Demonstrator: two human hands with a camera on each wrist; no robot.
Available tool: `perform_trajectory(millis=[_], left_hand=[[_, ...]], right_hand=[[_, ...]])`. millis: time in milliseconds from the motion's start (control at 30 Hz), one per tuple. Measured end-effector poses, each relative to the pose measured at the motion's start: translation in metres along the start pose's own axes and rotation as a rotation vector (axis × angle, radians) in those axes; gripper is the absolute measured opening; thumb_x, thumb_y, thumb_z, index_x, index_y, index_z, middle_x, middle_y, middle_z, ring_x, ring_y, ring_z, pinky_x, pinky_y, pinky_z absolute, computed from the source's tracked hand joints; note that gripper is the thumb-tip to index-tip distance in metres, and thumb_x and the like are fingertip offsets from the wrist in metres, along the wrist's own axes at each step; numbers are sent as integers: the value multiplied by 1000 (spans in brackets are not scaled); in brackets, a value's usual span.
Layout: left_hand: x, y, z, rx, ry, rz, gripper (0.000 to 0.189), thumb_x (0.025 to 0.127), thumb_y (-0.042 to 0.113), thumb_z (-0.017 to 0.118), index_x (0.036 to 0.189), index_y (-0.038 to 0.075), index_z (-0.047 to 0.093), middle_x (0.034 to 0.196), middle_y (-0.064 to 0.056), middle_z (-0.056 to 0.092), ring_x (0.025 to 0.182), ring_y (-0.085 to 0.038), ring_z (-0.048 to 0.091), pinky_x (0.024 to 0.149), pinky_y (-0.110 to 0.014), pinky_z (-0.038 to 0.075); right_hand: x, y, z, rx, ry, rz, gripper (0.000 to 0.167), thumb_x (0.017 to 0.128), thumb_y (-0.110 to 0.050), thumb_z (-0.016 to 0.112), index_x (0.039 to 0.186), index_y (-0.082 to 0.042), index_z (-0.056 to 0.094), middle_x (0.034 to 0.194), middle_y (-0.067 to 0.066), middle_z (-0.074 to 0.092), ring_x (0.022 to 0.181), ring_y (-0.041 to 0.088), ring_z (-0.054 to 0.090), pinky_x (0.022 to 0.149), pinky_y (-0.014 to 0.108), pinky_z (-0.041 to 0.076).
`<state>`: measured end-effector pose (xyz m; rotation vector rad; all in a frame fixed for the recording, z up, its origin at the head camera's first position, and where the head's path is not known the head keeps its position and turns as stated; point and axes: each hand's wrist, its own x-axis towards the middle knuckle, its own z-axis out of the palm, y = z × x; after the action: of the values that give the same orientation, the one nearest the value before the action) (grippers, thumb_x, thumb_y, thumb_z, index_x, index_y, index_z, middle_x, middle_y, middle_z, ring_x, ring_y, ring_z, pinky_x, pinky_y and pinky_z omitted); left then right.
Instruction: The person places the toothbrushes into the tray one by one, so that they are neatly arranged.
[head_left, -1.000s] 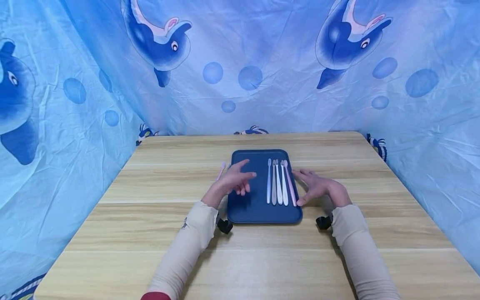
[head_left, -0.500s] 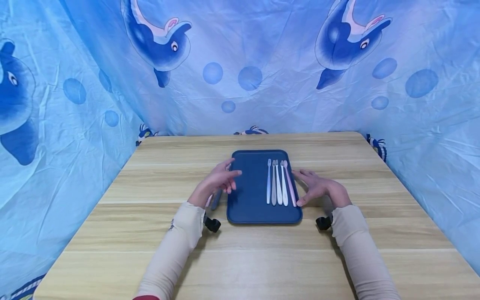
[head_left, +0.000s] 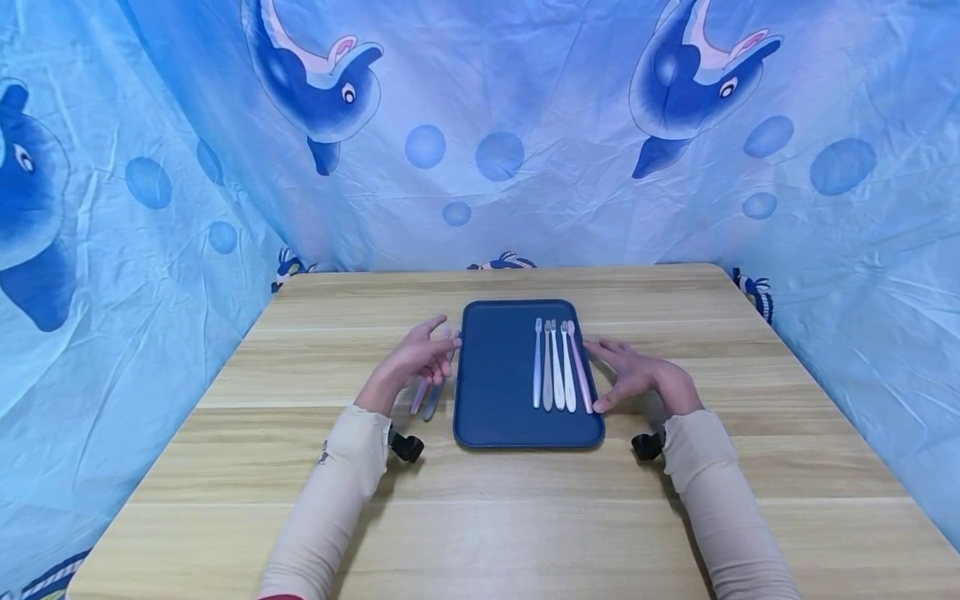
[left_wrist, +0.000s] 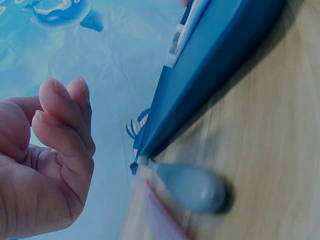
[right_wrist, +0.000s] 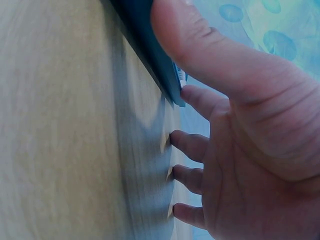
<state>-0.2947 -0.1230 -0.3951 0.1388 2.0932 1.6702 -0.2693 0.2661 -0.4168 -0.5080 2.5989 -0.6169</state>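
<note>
A dark blue tray (head_left: pixel 495 375) lies on the table, with several toothbrushes (head_left: pixel 558 367) side by side along its right half. My left hand (head_left: pixel 411 358) hovers just left of the tray, its fingers loosely curled around nothing. Beneath it, a pink toothbrush (head_left: pixel 417 398) and a grey-blue toothbrush (head_left: pixel 432 402) lie on the tabletop, partly hidden by the hand. The grey-blue handle (left_wrist: pixel 192 187) appears close up in the left wrist view. At the tray's right edge, my right hand (head_left: pixel 633 375) rests with thumb and index fingertip at the rim, fingers spread.
The wooden table (head_left: pixel 525 517) extends around the tray on all sides. A blue curtain (head_left: pixel 465 100) printed with dolphins hangs behind and along both sides. A black wrist camera (head_left: pixel 406 446) sits under the left wrist and another (head_left: pixel 647 446) under the right.
My left hand has moved left from over the tray to beside it, uncovering the lower ends of the two toothbrushes on the table. The right hand has stayed put.
</note>
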Motion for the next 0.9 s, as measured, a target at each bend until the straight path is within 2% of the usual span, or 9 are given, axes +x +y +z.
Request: perform_trajectory(millis=[400, 900], left_hand=[[-6, -8, -24, 1, 39, -5, 78, 104, 21, 52, 163, 16, 0, 49, 4, 57, 37, -6, 50, 37, -18, 42], [-6, -21, -40, 33, -2, -28, 77, 106, 21, 49, 162, 11, -2, 53, 4, 59, 40, -6, 53, 40, -18, 43]], right_hand=[[-1, 0, 0, 3, 1, -16, 130, 68, -59, 86, 162, -10, 10, 165, 32, 0, 150, 59, -1, 113, 80, 15], [-1, 1, 0, 8, -5, -16, 130, 68, -59, 85, 162, -11, 10, 164, 32, 3, 150, 58, 0, 113, 80, 16]])
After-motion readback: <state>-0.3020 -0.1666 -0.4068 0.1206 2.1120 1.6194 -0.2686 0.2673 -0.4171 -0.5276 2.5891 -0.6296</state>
